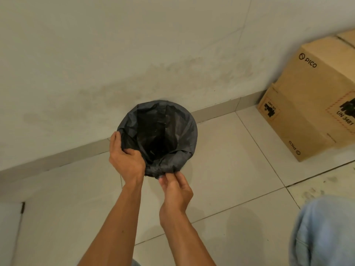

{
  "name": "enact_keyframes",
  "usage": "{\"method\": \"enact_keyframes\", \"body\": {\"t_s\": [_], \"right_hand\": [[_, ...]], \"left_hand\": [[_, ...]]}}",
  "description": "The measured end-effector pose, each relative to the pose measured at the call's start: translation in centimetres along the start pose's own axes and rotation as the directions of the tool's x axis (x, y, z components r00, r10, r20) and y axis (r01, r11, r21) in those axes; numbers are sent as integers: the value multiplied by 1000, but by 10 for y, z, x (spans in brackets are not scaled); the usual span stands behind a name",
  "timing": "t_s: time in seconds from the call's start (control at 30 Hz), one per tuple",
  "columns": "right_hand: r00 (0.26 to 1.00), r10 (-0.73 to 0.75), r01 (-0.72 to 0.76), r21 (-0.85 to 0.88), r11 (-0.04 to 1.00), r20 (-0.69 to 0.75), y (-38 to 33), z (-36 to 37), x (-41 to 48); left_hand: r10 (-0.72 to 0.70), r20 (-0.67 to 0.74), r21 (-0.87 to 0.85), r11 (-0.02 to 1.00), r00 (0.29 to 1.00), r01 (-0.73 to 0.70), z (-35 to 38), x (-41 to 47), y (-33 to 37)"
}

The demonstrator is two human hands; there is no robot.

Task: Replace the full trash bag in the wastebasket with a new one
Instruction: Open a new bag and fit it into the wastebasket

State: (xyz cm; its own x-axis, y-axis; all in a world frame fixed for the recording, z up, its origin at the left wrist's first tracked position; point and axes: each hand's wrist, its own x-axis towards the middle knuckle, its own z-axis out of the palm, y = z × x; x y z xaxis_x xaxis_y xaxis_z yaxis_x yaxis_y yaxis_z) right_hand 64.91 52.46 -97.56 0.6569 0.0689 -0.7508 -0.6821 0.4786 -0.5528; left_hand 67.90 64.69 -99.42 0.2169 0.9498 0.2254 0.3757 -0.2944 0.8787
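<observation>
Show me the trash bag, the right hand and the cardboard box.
trash bag [187, 131]: head view, on the film folded over the rim's right side.
right hand [176, 191]: head view, on the back of the hand.
cardboard box [307, 104]: head view, on its plain side toward the camera.

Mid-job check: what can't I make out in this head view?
Head view only.
Wastebasket: fully covered by the black trash bag.
Bag's inside: too dark to tell contents.
Left hand: fingertips tucked into bag folds.
Cardboard box: cut by the right edge.
</observation>
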Motion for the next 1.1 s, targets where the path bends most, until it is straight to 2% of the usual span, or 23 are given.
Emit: {"method": "enact_keyframes", "body": {"t_s": [0.1, 0.2, 0.43, 0.57, 0.63, 0.8, 0.93, 1.1], "right_hand": [[993, 120, -117, 111, 987, -24, -4, 4, -5], [989, 144, -150, 234, 961, 39, -14, 10, -10], [995, 97, -99, 94, 991, 24, -13, 16, -6], [971, 149, -184, 189, 964, 188, -11, 7, -2], [961, 169, -219, 222, 950, 220, -9, 5, 0], [974, 192, -206, 113, 972, 123, -7, 5, -9], [971, 224, -234, 142, 962, 83, -8, 14, -11], [978, 177, -193, 165, 967, 110, -3, 16, -7]], "left_hand": [[6, -1, -7, 1000, 1000, -6, 0, 0, 0], [14, -5, -8, 1000, 1000, -14, -1, 0, 3], [15, -6, -9, 1000, 1000, -15, -2, -2, 6], [19, -6, -2, 1000, 1000, -19, -1, -1, 6], [26, 0, -3, 1000, 1000, -26, -1, 1, 5], [51, 22, -3, 999, 998, -51, -3, 0, 5], [33, 10, -26, 999, 999, -33, -2, -1, 5], [-4, -6, -65, 998, 1000, 3, 1, -2, 6]]}}
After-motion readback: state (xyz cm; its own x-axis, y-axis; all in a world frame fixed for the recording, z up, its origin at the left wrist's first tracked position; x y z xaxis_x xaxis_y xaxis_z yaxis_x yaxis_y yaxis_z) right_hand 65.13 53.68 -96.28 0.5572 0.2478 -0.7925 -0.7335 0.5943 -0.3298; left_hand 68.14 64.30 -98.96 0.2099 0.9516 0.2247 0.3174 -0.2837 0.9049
